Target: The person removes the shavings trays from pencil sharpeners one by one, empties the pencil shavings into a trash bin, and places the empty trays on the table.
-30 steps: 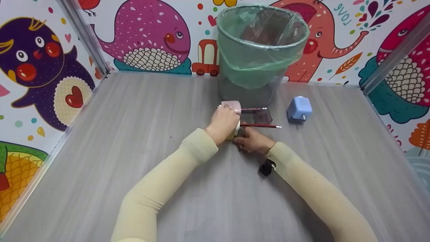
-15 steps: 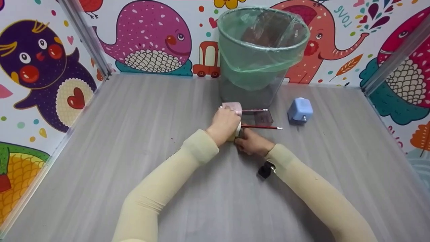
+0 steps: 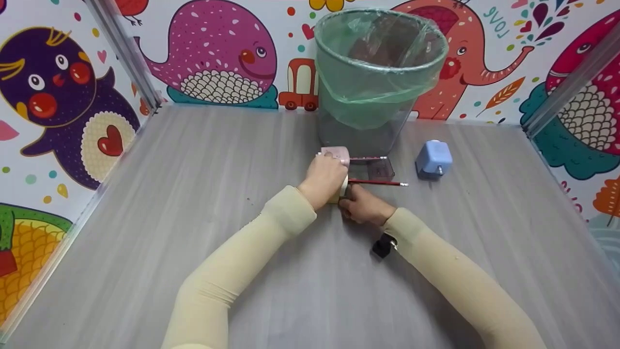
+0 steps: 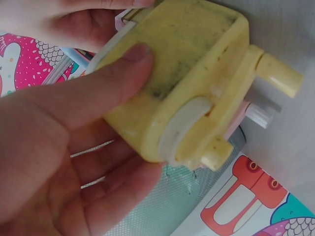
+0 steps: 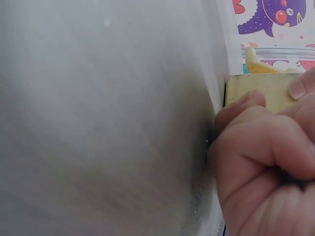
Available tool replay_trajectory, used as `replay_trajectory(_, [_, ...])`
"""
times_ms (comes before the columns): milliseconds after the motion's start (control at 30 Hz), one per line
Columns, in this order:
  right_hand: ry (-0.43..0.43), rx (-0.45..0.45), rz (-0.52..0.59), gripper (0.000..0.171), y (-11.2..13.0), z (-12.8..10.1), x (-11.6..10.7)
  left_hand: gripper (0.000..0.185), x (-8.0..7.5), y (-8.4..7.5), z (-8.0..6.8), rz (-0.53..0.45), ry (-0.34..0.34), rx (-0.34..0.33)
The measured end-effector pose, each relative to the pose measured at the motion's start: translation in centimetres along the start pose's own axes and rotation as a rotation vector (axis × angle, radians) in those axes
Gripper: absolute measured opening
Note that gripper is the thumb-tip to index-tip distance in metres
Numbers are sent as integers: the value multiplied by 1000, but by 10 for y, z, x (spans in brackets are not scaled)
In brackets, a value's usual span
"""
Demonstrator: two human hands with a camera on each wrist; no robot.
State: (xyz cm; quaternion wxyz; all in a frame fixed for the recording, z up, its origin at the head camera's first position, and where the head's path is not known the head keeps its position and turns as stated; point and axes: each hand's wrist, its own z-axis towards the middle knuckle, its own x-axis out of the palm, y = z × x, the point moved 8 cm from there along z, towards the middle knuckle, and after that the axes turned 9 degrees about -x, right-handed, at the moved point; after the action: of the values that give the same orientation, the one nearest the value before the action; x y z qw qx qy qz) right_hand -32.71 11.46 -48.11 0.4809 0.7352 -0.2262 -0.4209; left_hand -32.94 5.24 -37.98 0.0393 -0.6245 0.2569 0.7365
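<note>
My left hand (image 3: 322, 182) grips a yellow crank pencil sharpener (image 4: 197, 54). In the left wrist view its thumb lies across one smudged side and the other fingers go under. The sharpener's crank handle (image 4: 278, 73) sticks out at the back. My right hand (image 3: 365, 204) has curled fingers holding the sharpener's lower front edge; the exact grip is hidden. A red pencil (image 3: 380, 182) extends rightward from the sharpener's front, above my right hand. Just behind, a pink sharpener (image 3: 337, 152) is partly covered by my left hand, with another pencil (image 3: 368, 158) pointing right.
A translucent dark tray (image 3: 381, 168) lies behind the red pencil. Farther back stands a mesh bin (image 3: 356, 138) with a green liner. A blue box-shaped thing (image 3: 434, 157) with a small metal tip sits to the right. Decorated walls (image 3: 218, 48) border the table (image 3: 203, 160).
The hands, sharpeners and pencils stay almost in place. Only a slight shift of the whole head view shows.
</note>
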Motion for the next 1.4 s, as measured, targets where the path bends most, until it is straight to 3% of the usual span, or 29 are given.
replay_trajectory(400, [-3, -6, -7, 23, -3, 1, 0, 25, 2, 0, 1, -20, 64, -11])
replay_trajectory(967, [-24, -41, -20, 27, -1, -1, -3, 24, 2, 0, 2, -17, 18, -16])
replay_trajectory(1400, [-26, -9, -51, 29, -3, -2, -5, 24, -1, 2, 1, -47, -29, -26])
